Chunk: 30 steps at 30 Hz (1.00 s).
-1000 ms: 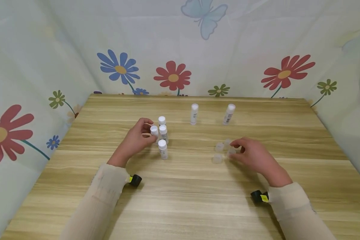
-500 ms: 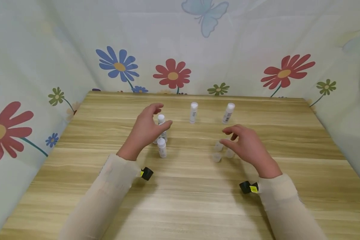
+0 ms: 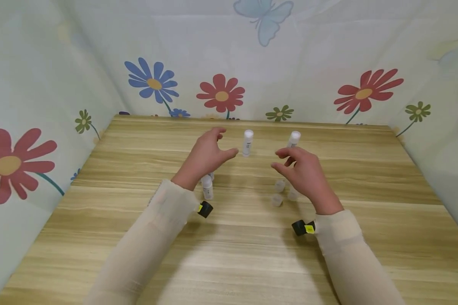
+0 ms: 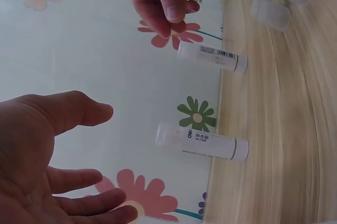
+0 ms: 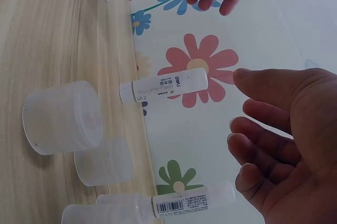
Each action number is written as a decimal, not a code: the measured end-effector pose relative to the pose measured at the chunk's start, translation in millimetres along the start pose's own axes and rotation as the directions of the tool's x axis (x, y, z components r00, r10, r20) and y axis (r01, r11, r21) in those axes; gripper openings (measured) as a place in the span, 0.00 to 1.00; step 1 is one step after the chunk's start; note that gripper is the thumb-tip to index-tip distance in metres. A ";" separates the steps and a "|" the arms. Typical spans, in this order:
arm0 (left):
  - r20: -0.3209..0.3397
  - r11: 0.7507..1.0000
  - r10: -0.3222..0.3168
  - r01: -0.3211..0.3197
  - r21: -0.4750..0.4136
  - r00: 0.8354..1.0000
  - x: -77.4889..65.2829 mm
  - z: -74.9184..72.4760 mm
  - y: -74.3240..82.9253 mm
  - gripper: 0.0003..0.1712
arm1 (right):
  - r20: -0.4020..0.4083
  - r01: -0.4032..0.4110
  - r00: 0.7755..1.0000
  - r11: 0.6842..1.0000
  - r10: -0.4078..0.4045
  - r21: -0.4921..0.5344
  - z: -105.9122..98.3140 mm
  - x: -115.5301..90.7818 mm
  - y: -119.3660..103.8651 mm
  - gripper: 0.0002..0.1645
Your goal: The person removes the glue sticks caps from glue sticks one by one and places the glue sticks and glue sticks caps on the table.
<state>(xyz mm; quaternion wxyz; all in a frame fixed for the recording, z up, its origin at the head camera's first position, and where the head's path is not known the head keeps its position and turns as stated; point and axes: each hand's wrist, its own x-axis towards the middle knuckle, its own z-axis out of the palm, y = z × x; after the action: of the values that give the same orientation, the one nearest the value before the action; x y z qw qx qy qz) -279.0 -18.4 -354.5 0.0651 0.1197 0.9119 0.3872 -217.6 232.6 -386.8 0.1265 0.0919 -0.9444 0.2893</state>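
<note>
A: Left hand?
B: Hovering open, thumb spread from the fingers, holding nothing; a white glue stick is standing upright just beyond the thumb tip.
A: Right hand?
B: Hanging half-open, fingers loosely bent, gripping nothing. A second glue stick is standing partly hidden behind it; translucent caps are sitting nearer on the wooden table.

Views, three: head, higher and farther off, facing forward and down across tabletop; left wrist and right wrist, close in, low, rolled sideways, facing flowered backdrop, both sharing two glue sticks.
</note>
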 end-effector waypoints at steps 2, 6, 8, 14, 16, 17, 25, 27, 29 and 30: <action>0.015 1.000 -0.005 0.005 0.003 1.000 5.1 1.8 2.5 0.43 | 0.000 -0.002 1.000 1.000 0.002 0.006 1.2 1.7 0.0 0.20; 0.050 1.000 -0.021 0.021 0.007 0.999 16.0 5.7 6.7 0.41 | 0.003 -0.009 1.000 1.000 0.008 0.016 3.4 4.6 0.3 0.21; 0.070 0.999 -0.032 0.031 0.013 0.997 21.4 7.8 8.1 0.41 | 0.005 -0.014 1.000 1.000 0.014 0.024 4.1 6.6 0.3 0.21; 0.107 0.999 -0.047 0.045 0.022 0.993 34.3 12.0 11.9 0.40 | 0.019 -0.043 0.999 0.998 0.043 0.041 5.3 13.8 0.0 0.21; 0.125 0.999 -0.050 0.047 0.024 0.991 38.1 12.5 12.5 0.39 | 0.025 -0.056 0.998 0.998 0.055 0.042 6.0 15.7 -0.2 0.22; 0.128 0.998 -0.052 0.049 0.030 0.990 39.9 13.0 12.9 0.39 | 0.027 -0.062 0.998 0.997 0.060 0.045 6.4 16.6 -0.2 0.21; 0.132 0.993 -0.091 0.080 0.084 0.987 54.9 20.8 13.9 0.37 | 0.040 -0.085 0.996 0.995 0.083 0.055 9.0 21.8 -1.2 0.22; 0.128 0.992 -0.089 0.076 0.103 0.988 58.6 23.1 14.2 0.36 | 0.039 -0.089 0.995 0.994 0.087 0.059 9.4 23.2 -1.1 0.22; 0.127 0.991 -0.078 0.062 0.119 0.989 62.1 25.7 14.8 0.33 | 0.036 -0.095 0.995 0.994 0.092 0.062 10.0 24.9 -0.6 0.22; 0.130 0.991 -0.070 0.054 0.126 0.989 64.1 27.2 15.1 0.30 | 0.033 -0.099 0.995 0.993 0.097 0.062 10.3 26.0 -0.4 0.22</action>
<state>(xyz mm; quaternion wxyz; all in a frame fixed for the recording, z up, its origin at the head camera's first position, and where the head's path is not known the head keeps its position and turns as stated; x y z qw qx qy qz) -332.4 27.8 -364.1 0.1310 0.1207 0.9307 0.3196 -244.1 223.8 -387.2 0.0949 0.0537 -0.9398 0.3237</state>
